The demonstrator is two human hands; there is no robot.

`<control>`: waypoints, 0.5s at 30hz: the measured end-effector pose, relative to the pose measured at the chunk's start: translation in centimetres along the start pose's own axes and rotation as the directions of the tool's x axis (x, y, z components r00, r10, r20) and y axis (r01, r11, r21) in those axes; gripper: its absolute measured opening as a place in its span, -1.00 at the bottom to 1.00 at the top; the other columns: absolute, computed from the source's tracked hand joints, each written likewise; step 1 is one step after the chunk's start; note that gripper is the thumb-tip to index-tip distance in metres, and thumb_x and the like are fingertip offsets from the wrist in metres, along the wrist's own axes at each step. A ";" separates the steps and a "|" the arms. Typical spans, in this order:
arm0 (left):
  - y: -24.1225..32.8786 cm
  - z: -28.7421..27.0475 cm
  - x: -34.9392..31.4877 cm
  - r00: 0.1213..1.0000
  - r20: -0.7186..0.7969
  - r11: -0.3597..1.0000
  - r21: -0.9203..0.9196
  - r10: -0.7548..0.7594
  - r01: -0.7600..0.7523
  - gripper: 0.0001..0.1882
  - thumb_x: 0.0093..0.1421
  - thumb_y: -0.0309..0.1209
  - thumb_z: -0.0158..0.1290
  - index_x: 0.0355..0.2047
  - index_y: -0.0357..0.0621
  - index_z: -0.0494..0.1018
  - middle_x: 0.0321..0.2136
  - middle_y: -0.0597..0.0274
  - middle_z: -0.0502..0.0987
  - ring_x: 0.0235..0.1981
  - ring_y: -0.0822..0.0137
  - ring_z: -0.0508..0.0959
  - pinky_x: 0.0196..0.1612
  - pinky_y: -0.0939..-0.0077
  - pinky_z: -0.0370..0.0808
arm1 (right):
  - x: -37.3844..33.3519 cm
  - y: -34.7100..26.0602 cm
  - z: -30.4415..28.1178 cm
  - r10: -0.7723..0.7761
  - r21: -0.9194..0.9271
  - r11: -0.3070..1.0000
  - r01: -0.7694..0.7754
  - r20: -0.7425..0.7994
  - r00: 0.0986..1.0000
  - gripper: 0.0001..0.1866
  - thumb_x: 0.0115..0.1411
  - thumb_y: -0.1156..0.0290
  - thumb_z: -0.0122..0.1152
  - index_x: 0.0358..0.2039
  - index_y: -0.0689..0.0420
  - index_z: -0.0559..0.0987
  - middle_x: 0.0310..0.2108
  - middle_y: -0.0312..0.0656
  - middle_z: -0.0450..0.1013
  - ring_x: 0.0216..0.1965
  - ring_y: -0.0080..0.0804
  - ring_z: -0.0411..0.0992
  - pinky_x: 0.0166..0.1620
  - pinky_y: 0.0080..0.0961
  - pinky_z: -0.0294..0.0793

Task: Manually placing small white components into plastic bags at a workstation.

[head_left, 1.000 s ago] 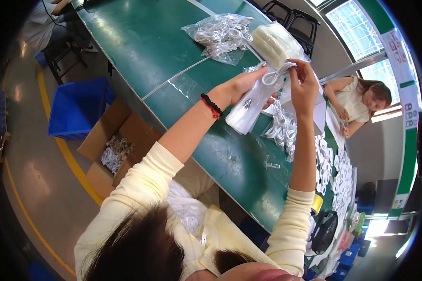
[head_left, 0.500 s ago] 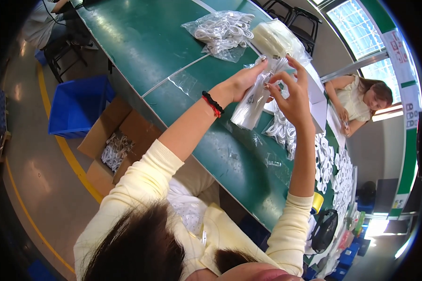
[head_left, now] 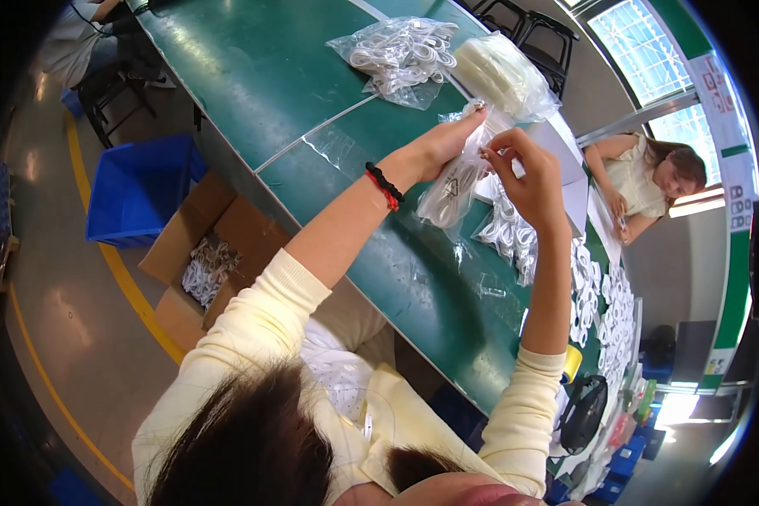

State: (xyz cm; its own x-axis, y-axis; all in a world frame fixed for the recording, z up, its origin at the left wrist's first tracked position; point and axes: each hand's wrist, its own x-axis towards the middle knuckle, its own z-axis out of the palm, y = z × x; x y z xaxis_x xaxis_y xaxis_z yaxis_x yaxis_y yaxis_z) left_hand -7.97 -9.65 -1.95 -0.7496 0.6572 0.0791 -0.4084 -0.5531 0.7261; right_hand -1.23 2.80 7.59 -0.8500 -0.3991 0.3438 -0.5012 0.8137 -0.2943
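A clear plastic bag (head_left: 449, 201) with a recycling-type mark hangs slanted over the green table, a looped white cable showing through its lower end. My left hand (head_left: 445, 145) is closed around the bag's upper left side, thumb stretched along it toward the far end. On the other side, my right hand (head_left: 527, 173) has thumb and forefinger pinched at the bag's edge, the other fingers curled in. What lies exactly between those fingertips is too small to tell. Just right of the held bag, bundled white cables (head_left: 508, 232) lie in clear plastic beside a white box (head_left: 565, 173).
Beyond my hands lie a bag of white cables (head_left: 405, 59) and a stack of clear bags (head_left: 502, 76). Many white coils (head_left: 616, 312) spread at right, near a seated person (head_left: 649, 181). A cardboard box (head_left: 181, 316) and blue bin (head_left: 135, 190) stand left of the table (head_left: 413, 312).
My right hand has come down and its raised fingers have curled in, pinching at the bag's edge. The bag's lower end has turned, now showing its mark and the rounded cable loops more plainly.
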 end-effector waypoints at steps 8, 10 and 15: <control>0.7 -3.6 1.8 0.852 -0.471 0.955 -0.058 0.230 -0.290 -0.46 0.28 0.03 -0.29 -0.20 -0.30 0.29 -0.46 0.07 0.45 -0.57 0.39 0.44 -0.51 0.54 0.45 | 0.9 4.2 -0.6 0.135 0.306 0.941 -0.142 0.044 0.990 -0.80 0.16 0.57 0.08 -0.19 0.21 0.35 -0.44 -0.31 0.34 -0.46 -0.70 0.32 -0.41 -0.76 0.30; 1.5 -4.1 1.5 0.812 -0.500 0.919 -0.073 0.301 -0.386 -0.43 0.27 0.06 -0.34 -0.08 -0.26 0.21 -0.46 0.08 0.44 -0.60 0.40 0.43 -0.53 0.53 0.43 | 1.5 5.8 -0.1 0.208 0.164 0.963 -0.216 0.068 0.976 -0.69 0.11 0.53 0.13 -0.11 0.20 0.37 -0.32 -0.23 0.33 -0.46 -0.62 0.34 -0.40 -0.73 0.32; 1.3 -3.5 1.3 0.946 -0.301 0.961 -0.206 0.119 -0.187 -0.44 0.29 0.04 -0.39 -0.10 -0.24 0.26 -0.44 0.07 0.47 -0.52 0.31 0.48 -0.46 0.41 0.48 | 2.4 5.7 2.2 0.056 -0.102 0.992 -0.072 -0.154 0.987 -0.64 0.03 0.54 0.17 -0.10 0.12 0.44 -0.26 -0.14 0.36 -0.43 -0.46 0.38 -0.38 -0.61 0.36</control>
State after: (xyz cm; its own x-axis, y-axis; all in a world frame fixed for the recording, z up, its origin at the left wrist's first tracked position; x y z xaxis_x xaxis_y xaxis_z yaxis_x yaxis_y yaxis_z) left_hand -11.36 -11.32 -3.31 -0.9146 0.4019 -0.0440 -0.3598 -0.7595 0.5419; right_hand -6.51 5.52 4.79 -0.8415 -0.2838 0.4598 -0.4198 0.8791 -0.2257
